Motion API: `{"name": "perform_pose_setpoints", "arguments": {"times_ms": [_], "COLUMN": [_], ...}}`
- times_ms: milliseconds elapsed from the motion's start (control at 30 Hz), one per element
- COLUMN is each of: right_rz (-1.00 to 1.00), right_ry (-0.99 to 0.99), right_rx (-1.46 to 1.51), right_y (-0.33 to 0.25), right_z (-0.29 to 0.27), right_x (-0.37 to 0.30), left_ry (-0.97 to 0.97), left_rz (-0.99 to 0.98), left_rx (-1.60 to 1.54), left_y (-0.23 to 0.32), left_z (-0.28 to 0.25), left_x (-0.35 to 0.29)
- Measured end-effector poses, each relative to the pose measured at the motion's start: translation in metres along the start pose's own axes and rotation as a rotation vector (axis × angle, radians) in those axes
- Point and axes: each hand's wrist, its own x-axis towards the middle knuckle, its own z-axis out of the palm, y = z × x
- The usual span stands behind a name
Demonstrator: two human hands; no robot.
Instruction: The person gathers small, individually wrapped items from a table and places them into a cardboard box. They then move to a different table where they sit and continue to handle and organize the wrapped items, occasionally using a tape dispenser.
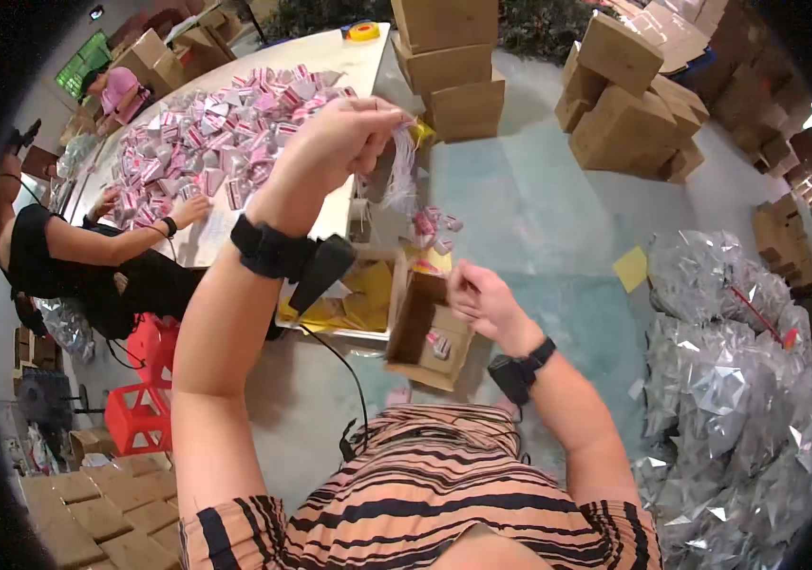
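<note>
My left hand (354,138) is raised over the right edge of the white table, its fingers closed on a bundle of thin whitish strings (400,176). The bundle hangs down, and just below it is a cluster of small pink-and-white packets (436,228); whether the strings join them I cannot tell. My right hand (484,299) is lower, with curled fingers, at the right side of an open cardboard box (433,373). Anything inside those fingers is hidden. In the box lie a few pink-and-white packets (438,344).
A pile of similar packets (207,142) covers much of the white table (338,201). A person in black (93,237) works at its left side, another in pink (121,92) beyond. A yellow-lined carton (368,294), red stools (140,418), stacked boxes (449,66) and silvery bags (719,380) stand around.
</note>
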Motion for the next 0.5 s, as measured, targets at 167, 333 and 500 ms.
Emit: {"name": "perform_pose_setpoints", "arguments": {"times_ms": [167, 333, 500], "right_rz": [-0.034, -0.052, -0.126], "right_ry": [0.087, 0.191, 0.304], "right_rx": [-0.074, 0.028, 0.082], "right_y": [-0.057, -0.116, -0.169], "right_z": [-0.091, -0.173, -0.239], "right_x": [-0.098, -0.171, -0.210], "left_ry": [0.016, 0.203, 0.367], "left_rz": [-0.178, -0.301, -0.334], "left_rx": [-0.143, -0.408, -0.466], "left_y": [-0.054, -0.098, -0.122], "left_z": [0.079, 0.146, 0.172], "left_x": [0.020, 0.032, 0.055]}}
